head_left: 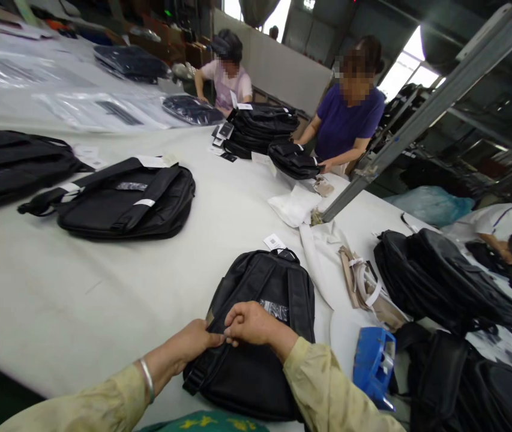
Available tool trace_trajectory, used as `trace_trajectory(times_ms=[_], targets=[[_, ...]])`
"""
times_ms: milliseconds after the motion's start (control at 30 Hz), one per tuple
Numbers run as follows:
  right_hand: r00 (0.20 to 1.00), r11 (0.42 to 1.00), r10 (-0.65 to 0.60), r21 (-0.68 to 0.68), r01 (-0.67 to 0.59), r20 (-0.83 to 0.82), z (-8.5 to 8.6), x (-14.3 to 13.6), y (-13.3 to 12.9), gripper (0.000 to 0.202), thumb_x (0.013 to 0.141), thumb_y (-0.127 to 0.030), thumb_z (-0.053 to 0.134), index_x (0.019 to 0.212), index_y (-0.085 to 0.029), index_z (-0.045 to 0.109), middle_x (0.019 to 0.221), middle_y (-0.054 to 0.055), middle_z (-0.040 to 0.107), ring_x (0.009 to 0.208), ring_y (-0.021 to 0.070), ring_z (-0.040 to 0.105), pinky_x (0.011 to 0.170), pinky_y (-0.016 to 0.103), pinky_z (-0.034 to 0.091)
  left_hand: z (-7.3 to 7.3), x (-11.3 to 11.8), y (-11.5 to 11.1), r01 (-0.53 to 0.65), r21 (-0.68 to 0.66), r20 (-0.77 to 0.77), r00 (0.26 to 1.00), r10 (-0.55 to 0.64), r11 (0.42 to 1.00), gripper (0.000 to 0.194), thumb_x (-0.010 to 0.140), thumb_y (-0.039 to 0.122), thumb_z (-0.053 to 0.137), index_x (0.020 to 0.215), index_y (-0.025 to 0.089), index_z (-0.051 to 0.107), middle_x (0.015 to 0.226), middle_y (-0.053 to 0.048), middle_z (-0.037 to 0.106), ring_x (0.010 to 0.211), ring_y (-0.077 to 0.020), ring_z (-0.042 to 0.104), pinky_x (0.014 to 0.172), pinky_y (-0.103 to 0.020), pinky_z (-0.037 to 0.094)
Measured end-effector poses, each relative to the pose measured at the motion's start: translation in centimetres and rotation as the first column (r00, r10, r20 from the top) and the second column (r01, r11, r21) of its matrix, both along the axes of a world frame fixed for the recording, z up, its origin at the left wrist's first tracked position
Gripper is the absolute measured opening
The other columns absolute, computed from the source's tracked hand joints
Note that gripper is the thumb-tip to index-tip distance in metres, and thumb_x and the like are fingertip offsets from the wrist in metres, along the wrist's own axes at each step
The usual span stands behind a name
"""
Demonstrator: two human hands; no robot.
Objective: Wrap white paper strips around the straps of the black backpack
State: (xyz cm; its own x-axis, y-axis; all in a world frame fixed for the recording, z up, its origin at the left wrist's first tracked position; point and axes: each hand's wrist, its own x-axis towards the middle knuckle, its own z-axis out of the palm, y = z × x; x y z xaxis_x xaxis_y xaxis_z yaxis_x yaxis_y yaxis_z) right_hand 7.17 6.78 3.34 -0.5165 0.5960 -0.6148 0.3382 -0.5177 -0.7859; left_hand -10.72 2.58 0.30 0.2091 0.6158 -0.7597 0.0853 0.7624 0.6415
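Note:
A black backpack (267, 375) lies on the white-covered table in front of me, its strap side up. My left hand (195, 342) is at the backpack's left edge, thumb and fingers closed on the left shoulder strap (249, 285). My right hand (253, 324) is over the same strap with its fingers curled in a pinch close to my left thumb. Whatever is between those right fingertips is too small to make out. Behind the right hand shows a clear plastic piece (276, 310) on the back panel. A white tag (274, 242) sticks out by the top handle.
Another black backpack (129, 201) lies on the table (233, 210) at left. Blue tape dispenser (373, 363), beige straps (364, 282) and piled backpacks (445, 276) are at right. A slanted metal post (418, 114) rises from the table. Across it, a person in purple (350, 120) handles a bag.

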Motion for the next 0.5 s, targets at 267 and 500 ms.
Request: trace_trajectory(times_ms=[267, 500], targets=[[0.998, 1.000, -0.014, -0.026, 0.016, 0.059, -1.4, -3.3, 2.4, 0.002, 0.081, -0.014, 0.062, 0.081, -0.016, 0.061, 0.068, -0.001, 0.068, 0.054, 0.0107, 0.062, 0.055, 0.021, 0.050, 1.2, -0.9, -0.2, 0.075, 0.258, -0.052, 0.997, -0.064, 0.963, 0.027, 0.069, 0.039, 0.076, 0.081, 0.015, 0.073, 0.077, -0.002, 0.074, 0.080, -0.0247, 0.065, 0.071, -0.027, 0.046], [0.956, 0.878, 0.128, 0.418, -0.234, 0.266, -0.1, -2.6, 2.8, 0.030, 0.083, -0.018, 0.064, 0.114, -0.016, 0.065, 0.094, 0.005, 0.074, 0.084, 0.0176, 0.069, 0.079, 0.029, 0.056, -0.6, -0.9, -0.2, 0.061, 0.228, -0.215, 0.977, -0.011, 0.972, 0.036, 0.069, 0.050, 0.072, 0.057, 0.017, 0.060, 0.049, 0.002, 0.051, 0.051, -0.0173, 0.045, 0.051, -0.028, 0.028]])
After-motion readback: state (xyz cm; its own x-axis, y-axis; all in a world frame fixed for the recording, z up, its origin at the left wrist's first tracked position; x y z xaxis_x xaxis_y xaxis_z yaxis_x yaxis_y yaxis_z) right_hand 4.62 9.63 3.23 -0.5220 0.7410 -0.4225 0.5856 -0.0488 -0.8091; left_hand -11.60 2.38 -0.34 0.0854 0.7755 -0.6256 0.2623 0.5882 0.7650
